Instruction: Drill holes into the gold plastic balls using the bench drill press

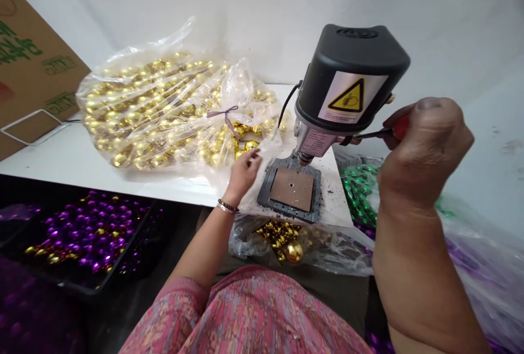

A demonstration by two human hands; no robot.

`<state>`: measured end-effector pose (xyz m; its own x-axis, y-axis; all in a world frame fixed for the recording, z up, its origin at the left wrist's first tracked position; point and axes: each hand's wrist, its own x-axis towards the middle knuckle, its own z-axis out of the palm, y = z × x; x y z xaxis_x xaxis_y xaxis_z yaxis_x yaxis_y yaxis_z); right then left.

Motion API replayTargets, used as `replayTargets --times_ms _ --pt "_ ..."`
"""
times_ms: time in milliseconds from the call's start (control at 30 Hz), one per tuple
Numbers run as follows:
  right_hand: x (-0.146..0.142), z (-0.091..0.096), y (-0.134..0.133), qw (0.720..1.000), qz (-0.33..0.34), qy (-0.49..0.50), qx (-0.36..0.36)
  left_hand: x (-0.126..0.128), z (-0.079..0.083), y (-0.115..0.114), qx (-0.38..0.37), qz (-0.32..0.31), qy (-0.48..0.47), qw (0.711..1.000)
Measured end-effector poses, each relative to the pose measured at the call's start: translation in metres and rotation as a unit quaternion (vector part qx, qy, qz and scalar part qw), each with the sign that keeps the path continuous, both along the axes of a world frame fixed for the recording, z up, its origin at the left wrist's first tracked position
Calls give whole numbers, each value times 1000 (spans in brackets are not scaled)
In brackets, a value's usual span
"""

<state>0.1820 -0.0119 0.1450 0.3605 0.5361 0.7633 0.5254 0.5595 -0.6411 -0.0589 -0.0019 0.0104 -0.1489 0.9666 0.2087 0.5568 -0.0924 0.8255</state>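
My right hand (429, 141) is closed around the red knob (401, 127) of a drill press's feed lever. The drill press (356, 81) has a black motor housing with a yellow warning label. Its chuck (303, 159) and bit hang above a brown square plate (292, 187) with a small hole in it. Left of the machine, my left hand (244, 171) reaches to the mouth of a clear plastic bag (164, 108) full of shiny gold balls. Its fingers are loosely bent beside a few gold balls (248, 148), with nothing visibly held.
A clear bag of gold pieces (282, 239) hangs at the table's front edge. Purple and gold beads fill a dark crate (104, 286) at lower left. A cardboard box (36, 70) stands at left. Green beads (360, 190) lie right of the white table (180, 187).
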Motion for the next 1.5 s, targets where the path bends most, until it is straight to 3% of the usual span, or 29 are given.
replayTargets --times_ms 67,100,233,333,400,500,567,633,700,800,1033,1367,1500 --pt "-1 -2 -1 1000 -6 6 -2 -15 -6 18 -5 102 38 994" --pt "-1 -3 -1 1000 -8 8 -4 -22 -9 26 -18 121 64 990" --pt "-3 -2 -4 1000 -6 10 -5 -36 -19 42 -91 84 163 979" --pt "-4 -1 -6 1000 -6 8 -4 -36 -17 38 -117 75 162 977" --pt "-4 -1 -7 1000 -2 2 -6 -36 -9 30 -111 95 106 984" --pt "-3 -1 -8 1000 10 -10 -3 -32 8 9 -90 100 -94 986" --pt "-4 -1 -9 1000 11 -17 2 -24 18 -6 -84 23 -231 969" --pt "-4 -1 -9 1000 6 -25 4 -10 24 -18 -115 -86 -268 953" --pt "-3 1 -8 999 -4 -34 4 7 23 -24 -159 -164 -246 942" --pt "0 6 -4 998 -8 -56 -6 31 14 -22 -191 -203 -195 940" --pt "3 18 8 997 24 -33 -63 53 2 -4 -192 -152 -71 967" --pt "5 17 9 996 23 -32 -82 65 0 -5 -118 -166 84 975" --pt "5 16 8 996 34 -35 -72 66 -11 -3 -111 -188 61 974"
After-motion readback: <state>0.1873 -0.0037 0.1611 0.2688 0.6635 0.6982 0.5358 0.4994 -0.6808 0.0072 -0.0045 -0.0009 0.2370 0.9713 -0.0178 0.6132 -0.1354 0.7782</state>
